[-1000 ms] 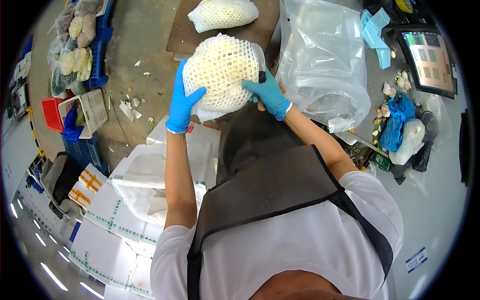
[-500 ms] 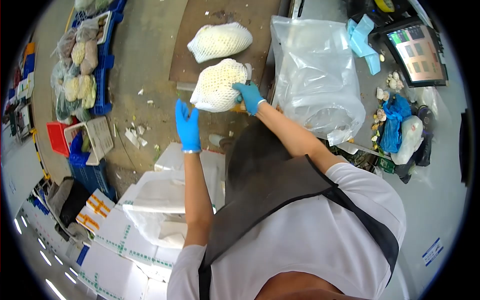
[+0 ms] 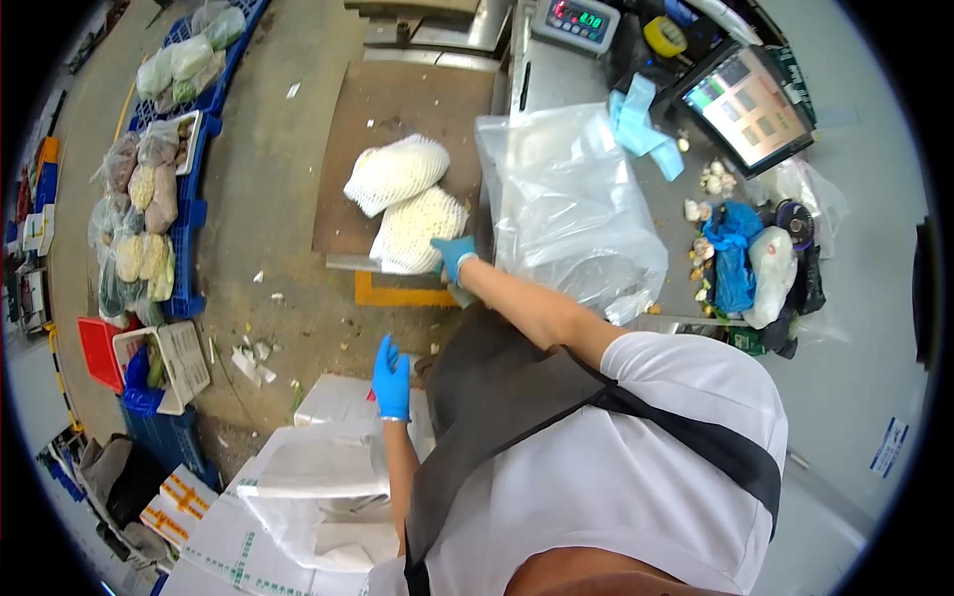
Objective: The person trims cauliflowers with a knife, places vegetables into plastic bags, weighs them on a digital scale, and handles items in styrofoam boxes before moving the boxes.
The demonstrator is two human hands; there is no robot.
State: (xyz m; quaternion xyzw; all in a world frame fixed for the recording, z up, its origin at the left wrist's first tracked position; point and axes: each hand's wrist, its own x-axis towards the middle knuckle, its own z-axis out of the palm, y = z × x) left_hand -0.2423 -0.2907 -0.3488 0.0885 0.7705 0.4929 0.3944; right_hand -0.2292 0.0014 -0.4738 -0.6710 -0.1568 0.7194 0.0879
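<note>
My right hand (image 3: 454, 255), in a teal glove, grips the near right end of a pale bundle wrapped in white foam netting (image 3: 417, 233). This bundle rests at the near edge of a brown board (image 3: 348, 109). Against its far side lies a second foam-netted bundle (image 3: 396, 174). What is inside the netting is not clear. My left hand (image 3: 392, 382), in a bright blue glove, is held lower and apart from the bundles. Its fingers are spread and it is empty.
A clear plastic bag stack (image 3: 566, 209) covers the bench on my right, near a screen (image 3: 743, 107) and a scale (image 3: 576, 22). Bagged vegetables (image 3: 149, 189) sit on blue pallets at the left. White cartons (image 3: 248, 536) stand below my left hand.
The near bundle now lies against the far one, my right hand still on it. My left hand has drawn back toward my body. The camera view has shifted, showing the scale.
</note>
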